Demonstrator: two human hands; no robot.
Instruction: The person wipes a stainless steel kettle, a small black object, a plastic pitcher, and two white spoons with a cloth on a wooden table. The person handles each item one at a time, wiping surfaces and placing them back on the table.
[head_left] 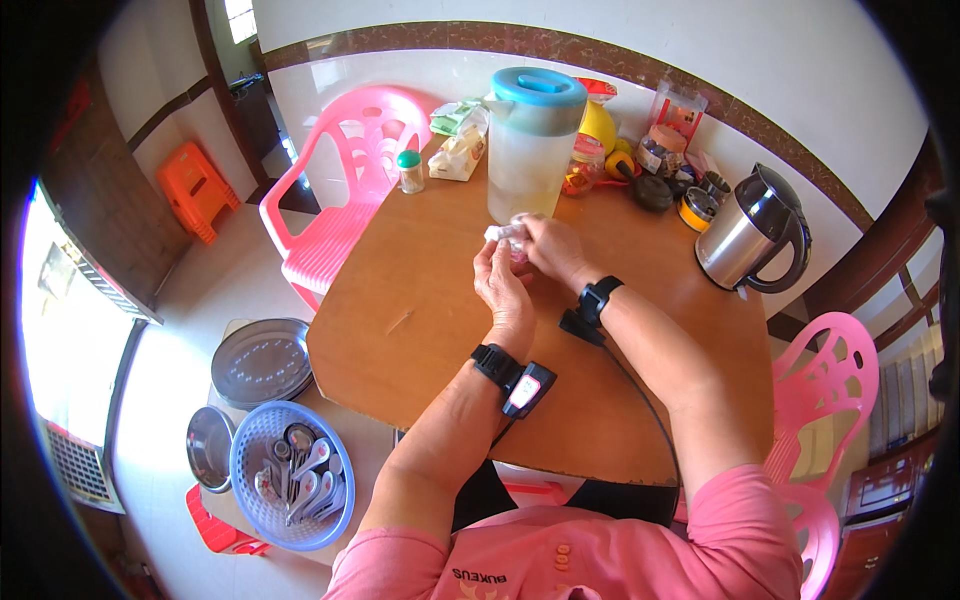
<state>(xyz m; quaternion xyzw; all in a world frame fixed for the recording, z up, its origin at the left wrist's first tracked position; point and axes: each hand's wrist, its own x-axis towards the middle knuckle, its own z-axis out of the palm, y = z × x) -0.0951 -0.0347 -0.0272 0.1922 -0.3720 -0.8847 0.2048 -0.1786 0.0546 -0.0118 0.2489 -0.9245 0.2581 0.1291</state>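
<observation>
A small, white, crumpled-looking piece (507, 232) is up between both hands, in front of the tall frosted plastic jug with a blue lid (532, 145), above the brown wooden worktop (420, 335). The left hand's (503, 290) fingers are closed on its near side; the right hand's (553, 248) pinch its far side. The step appears to be two-handed handling; the next move likely calls for steady left support.
</observation>
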